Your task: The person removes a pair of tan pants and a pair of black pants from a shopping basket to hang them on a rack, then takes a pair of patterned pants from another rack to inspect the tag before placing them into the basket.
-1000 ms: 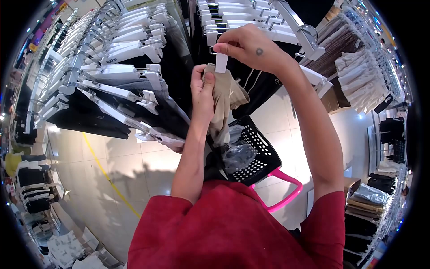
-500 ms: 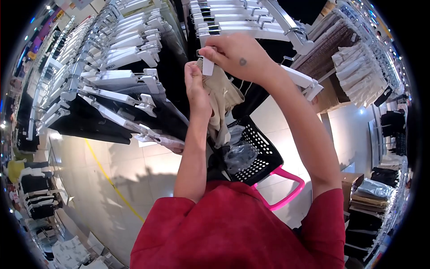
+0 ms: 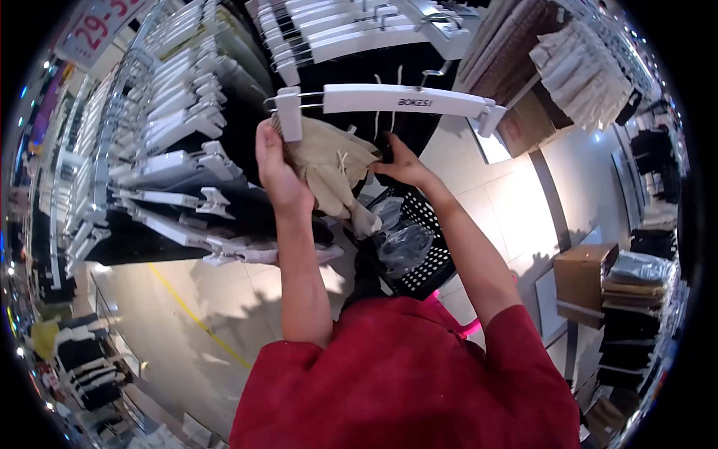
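Observation:
Beige drawstring trousers point(image 3: 325, 157) hang bunched from the left clip of a white BOKESI hanger point(image 3: 404, 99). My left hand point(image 3: 283, 168) is closed on the left end of their waistband, just under that clip. At the other end of the waistband, my right hand point(image 3: 404, 166) grips the fabric edge, its fingers partly hidden. The hanger's right clip point(image 3: 490, 118) has no beige cloth in it. Below the trousers is a black perforated basket point(image 3: 430, 258) with clear plastic bags point(image 3: 404, 247) inside.
White hangers with dark clothes point(image 3: 176, 165) crowd the rack at left, and more hangers point(image 3: 359, 34) fill the rail ahead. A cardboard box point(image 3: 585, 280) stands at right beside folded clothes point(image 3: 636, 277). Pale ruffled garments point(image 3: 583, 75) hang at upper right.
My right hand has moved from the hanger clip down to the right end of the waistband. The hanger now lies across the view above the trousers. My left hand keeps its hold.

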A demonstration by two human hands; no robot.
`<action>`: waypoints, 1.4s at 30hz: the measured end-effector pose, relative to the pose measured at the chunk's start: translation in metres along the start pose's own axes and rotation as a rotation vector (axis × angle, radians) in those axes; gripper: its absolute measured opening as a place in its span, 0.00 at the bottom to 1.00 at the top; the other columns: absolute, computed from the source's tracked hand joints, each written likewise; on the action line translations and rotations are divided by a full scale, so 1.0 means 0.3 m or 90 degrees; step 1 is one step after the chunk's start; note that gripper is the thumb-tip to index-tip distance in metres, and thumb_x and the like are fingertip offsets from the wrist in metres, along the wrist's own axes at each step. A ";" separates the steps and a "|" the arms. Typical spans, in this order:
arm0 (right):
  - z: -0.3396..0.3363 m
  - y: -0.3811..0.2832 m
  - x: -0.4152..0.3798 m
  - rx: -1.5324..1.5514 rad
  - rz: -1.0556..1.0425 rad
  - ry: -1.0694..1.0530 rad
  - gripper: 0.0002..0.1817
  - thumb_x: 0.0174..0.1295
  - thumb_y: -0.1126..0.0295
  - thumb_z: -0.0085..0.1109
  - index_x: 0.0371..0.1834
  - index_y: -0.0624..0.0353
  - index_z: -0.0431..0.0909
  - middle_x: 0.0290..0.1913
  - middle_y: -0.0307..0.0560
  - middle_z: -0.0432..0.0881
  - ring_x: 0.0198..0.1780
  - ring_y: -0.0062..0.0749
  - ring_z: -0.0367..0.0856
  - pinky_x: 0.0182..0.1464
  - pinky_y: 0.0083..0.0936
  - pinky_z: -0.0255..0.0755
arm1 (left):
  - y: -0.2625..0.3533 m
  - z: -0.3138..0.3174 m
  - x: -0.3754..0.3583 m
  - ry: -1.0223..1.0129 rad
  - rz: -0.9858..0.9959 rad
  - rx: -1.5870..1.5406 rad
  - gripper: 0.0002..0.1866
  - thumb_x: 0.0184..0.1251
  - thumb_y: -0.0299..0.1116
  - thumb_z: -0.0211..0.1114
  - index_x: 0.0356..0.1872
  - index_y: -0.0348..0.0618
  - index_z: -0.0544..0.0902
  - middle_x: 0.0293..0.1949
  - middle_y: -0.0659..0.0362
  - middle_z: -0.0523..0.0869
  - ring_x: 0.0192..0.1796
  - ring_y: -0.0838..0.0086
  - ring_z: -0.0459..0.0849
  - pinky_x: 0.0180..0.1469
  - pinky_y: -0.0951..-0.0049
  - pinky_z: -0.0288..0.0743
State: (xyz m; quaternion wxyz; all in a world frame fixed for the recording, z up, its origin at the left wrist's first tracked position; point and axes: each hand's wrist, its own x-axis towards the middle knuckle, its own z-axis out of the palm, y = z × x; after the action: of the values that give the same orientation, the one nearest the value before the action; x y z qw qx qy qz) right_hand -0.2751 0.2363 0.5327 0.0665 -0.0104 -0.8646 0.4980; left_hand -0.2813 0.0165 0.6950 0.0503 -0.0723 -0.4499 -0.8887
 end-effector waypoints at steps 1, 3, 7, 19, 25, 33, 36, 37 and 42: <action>0.008 0.014 0.012 0.041 0.014 -0.051 0.29 0.51 0.61 0.68 0.54 0.64 0.72 0.47 0.53 0.80 0.47 0.38 0.78 0.51 0.32 0.71 | 0.005 -0.005 -0.002 0.009 0.004 0.011 0.18 0.78 0.43 0.43 0.53 0.40 0.73 0.47 0.56 0.81 0.49 0.69 0.79 0.55 0.67 0.72; 0.003 0.030 0.015 0.114 0.034 -0.129 0.22 0.53 0.63 0.67 0.48 0.64 0.75 0.41 0.49 0.81 0.42 0.32 0.79 0.46 0.28 0.71 | 0.033 0.017 -0.009 0.020 0.011 0.018 0.15 0.78 0.43 0.44 0.45 0.41 0.73 0.39 0.63 0.78 0.43 0.79 0.76 0.49 0.75 0.70; -0.007 0.032 -0.015 0.225 0.072 -0.130 0.08 0.58 0.70 0.61 0.33 0.63 0.76 0.26 0.37 0.77 0.30 0.19 0.73 0.33 0.20 0.67 | 0.039 0.001 -0.005 0.003 0.013 0.030 0.16 0.78 0.43 0.45 0.46 0.41 0.73 0.41 0.62 0.78 0.44 0.79 0.76 0.50 0.75 0.69; -0.423 -0.123 -0.192 0.312 0.047 0.154 0.12 0.68 0.68 0.53 0.49 0.54 0.63 0.28 0.35 0.73 0.32 0.13 0.70 0.32 0.13 0.64 | -0.034 -0.050 0.046 -0.013 0.090 0.162 0.14 0.75 0.33 0.47 0.53 0.37 0.72 0.50 0.57 0.78 0.53 0.72 0.76 0.58 0.69 0.68; -0.620 -0.279 -0.214 0.279 -0.015 0.170 0.33 0.64 0.62 0.61 0.68 0.53 0.56 0.23 0.30 0.67 0.24 0.12 0.62 0.24 0.13 0.56 | -0.035 -0.005 0.049 0.036 0.080 0.173 0.11 0.76 0.37 0.48 0.47 0.40 0.73 0.46 0.61 0.77 0.50 0.77 0.74 0.56 0.73 0.67; -0.659 -0.282 -0.189 0.346 0.004 0.132 0.30 0.62 0.62 0.64 0.65 0.58 0.66 0.29 0.28 0.76 0.30 0.08 0.69 0.29 0.09 0.61 | -0.037 -0.020 0.038 0.046 0.072 0.185 0.11 0.75 0.32 0.46 0.49 0.40 0.73 0.48 0.60 0.77 0.50 0.75 0.74 0.57 0.72 0.67; -0.650 -0.259 -0.137 0.384 0.013 0.093 0.26 0.62 0.62 0.64 0.59 0.64 0.72 0.33 0.29 0.78 0.33 0.10 0.72 0.34 0.10 0.65 | -0.036 -0.020 0.045 0.050 0.075 0.177 0.09 0.75 0.33 0.48 0.45 0.41 0.74 0.44 0.62 0.77 0.48 0.77 0.73 0.55 0.74 0.66; -0.648 -0.255 -0.124 0.392 -0.001 0.084 0.25 0.62 0.61 0.64 0.58 0.66 0.72 0.35 0.30 0.79 0.34 0.10 0.72 0.36 0.10 0.66 | -0.035 -0.022 0.049 0.052 0.074 0.176 0.09 0.75 0.34 0.49 0.45 0.41 0.74 0.44 0.62 0.77 0.47 0.76 0.73 0.55 0.75 0.66; -0.653 -0.274 -0.119 0.348 0.012 0.107 0.24 0.63 0.61 0.63 0.56 0.67 0.74 0.40 0.33 0.79 0.40 0.12 0.74 0.44 0.12 0.69 | -0.002 -0.032 0.049 0.130 0.190 0.375 0.08 0.73 0.31 0.52 0.45 0.37 0.72 0.44 0.59 0.75 0.46 0.75 0.72 0.54 0.75 0.66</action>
State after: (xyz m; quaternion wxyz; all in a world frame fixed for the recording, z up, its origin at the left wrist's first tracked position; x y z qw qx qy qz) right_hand -0.2111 0.3604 0.6969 0.1333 -0.0414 -0.6894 0.7108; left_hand -0.2967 0.0088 0.6915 0.2431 -0.0306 -0.6642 -0.7062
